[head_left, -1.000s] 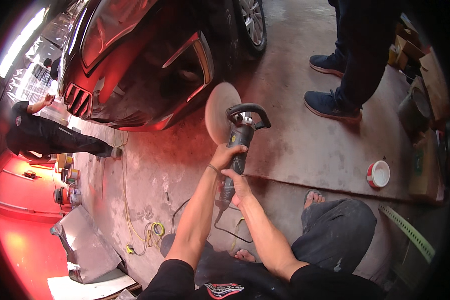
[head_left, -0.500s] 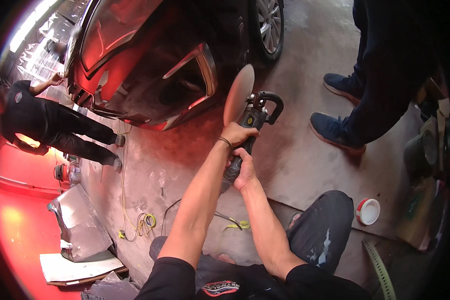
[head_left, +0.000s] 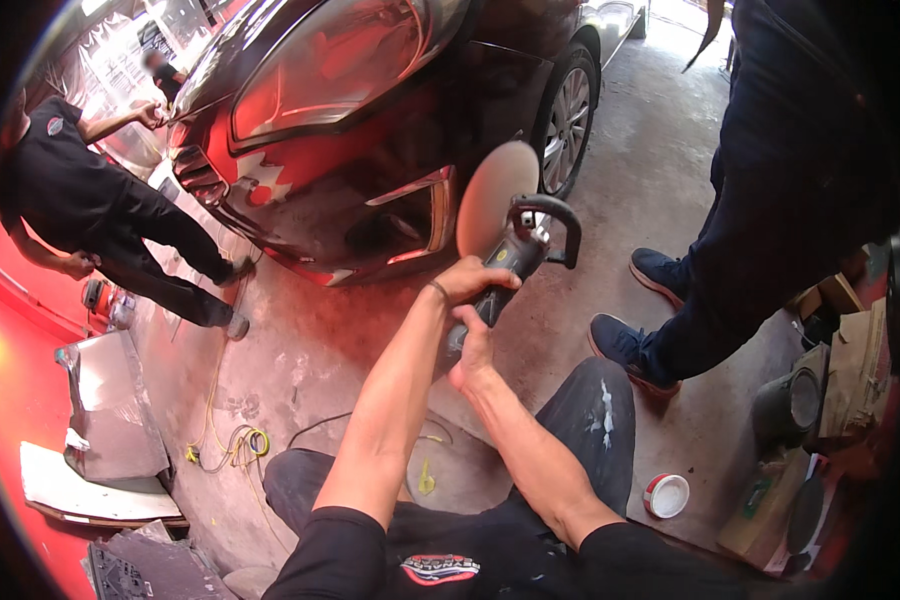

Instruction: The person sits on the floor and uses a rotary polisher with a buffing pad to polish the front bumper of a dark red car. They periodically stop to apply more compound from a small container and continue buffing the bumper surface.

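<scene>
Both my hands grip a dark rotary polisher (head_left: 518,256), tilted with its head away from me. My left hand (head_left: 472,281) closes around the body just below the head. Lower down, my right hand (head_left: 473,345) wraps the rear of the grip. A large pale round pad (head_left: 499,197) is on the polisher, its face toward the car, and a black loop handle (head_left: 573,228) sticks out to the right. Beyond the pad is the dark front bumper (head_left: 320,215) of a car with red reflections. Whether the pad touches it, I cannot tell.
A person in dark clothes (head_left: 120,215) stands at the left by the car; another person's legs (head_left: 715,275) are close on the right. A looped yellow cord (head_left: 250,440) lies on the floor. A small white-topped tub (head_left: 666,495), a black bucket (head_left: 788,405) and cardboard (head_left: 855,375) sit at right.
My view has shifted, showing more of the car and its wheel. The polisher has turned, so more of the pad's round face shows. Both hands keep their hold.
</scene>
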Demonstrator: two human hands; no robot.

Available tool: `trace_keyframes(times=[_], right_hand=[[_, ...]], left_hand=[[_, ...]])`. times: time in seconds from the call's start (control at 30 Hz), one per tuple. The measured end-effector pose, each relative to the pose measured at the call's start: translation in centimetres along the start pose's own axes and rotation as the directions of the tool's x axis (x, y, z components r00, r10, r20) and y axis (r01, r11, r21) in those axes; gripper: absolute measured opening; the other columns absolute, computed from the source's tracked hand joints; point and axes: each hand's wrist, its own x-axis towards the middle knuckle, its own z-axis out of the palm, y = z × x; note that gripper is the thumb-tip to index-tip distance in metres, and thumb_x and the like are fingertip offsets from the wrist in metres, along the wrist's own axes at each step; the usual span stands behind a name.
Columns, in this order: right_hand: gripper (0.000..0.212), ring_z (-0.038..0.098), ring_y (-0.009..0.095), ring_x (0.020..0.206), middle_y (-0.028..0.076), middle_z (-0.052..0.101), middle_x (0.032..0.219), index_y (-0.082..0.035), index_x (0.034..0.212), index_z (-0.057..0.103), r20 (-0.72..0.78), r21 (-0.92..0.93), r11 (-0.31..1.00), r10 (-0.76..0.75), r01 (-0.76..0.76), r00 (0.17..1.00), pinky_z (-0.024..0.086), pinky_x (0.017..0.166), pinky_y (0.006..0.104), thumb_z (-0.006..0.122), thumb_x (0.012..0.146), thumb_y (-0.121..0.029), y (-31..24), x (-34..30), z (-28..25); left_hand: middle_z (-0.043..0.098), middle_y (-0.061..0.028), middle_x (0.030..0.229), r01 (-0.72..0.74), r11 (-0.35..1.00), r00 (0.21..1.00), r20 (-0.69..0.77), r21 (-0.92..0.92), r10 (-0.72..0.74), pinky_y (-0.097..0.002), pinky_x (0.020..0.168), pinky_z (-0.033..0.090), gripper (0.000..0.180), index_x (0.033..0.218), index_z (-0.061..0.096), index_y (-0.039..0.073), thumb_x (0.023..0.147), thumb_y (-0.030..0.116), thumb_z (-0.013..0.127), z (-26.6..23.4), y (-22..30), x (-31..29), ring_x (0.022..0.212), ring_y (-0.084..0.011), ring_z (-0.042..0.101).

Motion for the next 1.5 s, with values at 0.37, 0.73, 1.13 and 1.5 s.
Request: trace_keyframes(times=[0.37,0.73,1.13,1.5], right_hand=[[0.012,0.059,0.016,0.064,0.002,0.059,0.074,-0.009,0.088,0.060,0.092,-0.223,0.975,0.015,0.006,0.996,0.053,0.064,0.0365,0.070,0.091,-0.015,-6.4,0.6,-0.7],[0.013,0.060,0.020,0.068,0.005,0.059,0.076,-0.006,0.087,0.062,0.025,-0.017,0.964,0.265,-0.265,0.964,0.056,0.068,0.0412,0.071,0.089,-0.015,-1.3,1.4,-10.0],[0.015,0.062,0.017,0.069,0.000,0.061,0.073,-0.014,0.082,0.062,0.131,-0.140,0.977,0.177,-0.159,0.975,0.054,0.071,0.0320,0.071,0.087,-0.025,-4.0,2.0,-6.4],[0.056,0.074,0.026,0.113,0.007,0.076,0.124,-0.007,0.137,0.068,0.210,-0.355,0.930,-0.023,0.098,0.977,0.060,0.099,0.0447,0.078,0.098,-0.047,-5.4,7.5,-13.6]], left_hand=[[0.071,-0.0071,0.092,-0.103,0.980,0.994,0.027,-0.170,0.109,-0.0351,0.070,0.054,0.056,0.107,0.075,0.000,0.079,0.046,0.091,1.3,3.1,2.0,0.078,-0.0180,0.069],[0.074,-0.0111,0.081,0.113,0.989,0.992,-0.048,-0.093,-0.117,-0.0369,0.060,0.055,0.062,0.098,0.078,-0.006,0.072,0.049,0.093,5.4,-8.0,3.8,0.064,-0.0214,0.070],[0.080,-0.0174,0.097,-0.042,0.987,0.971,-0.228,0.154,0.077,-0.0411,0.082,0.061,0.080,0.097,0.083,-0.008,0.068,0.066,0.090,4.1,-4.3,5.3,0.091,-0.0277,0.078],[0.079,-0.0285,0.119,-0.193,0.960,0.814,-0.512,0.204,0.272,-0.0449,0.100,0.060,0.096,0.132,0.068,-0.008,0.064,0.056,0.094,6.8,1.0,-0.7,0.110,-0.0396,0.079]])
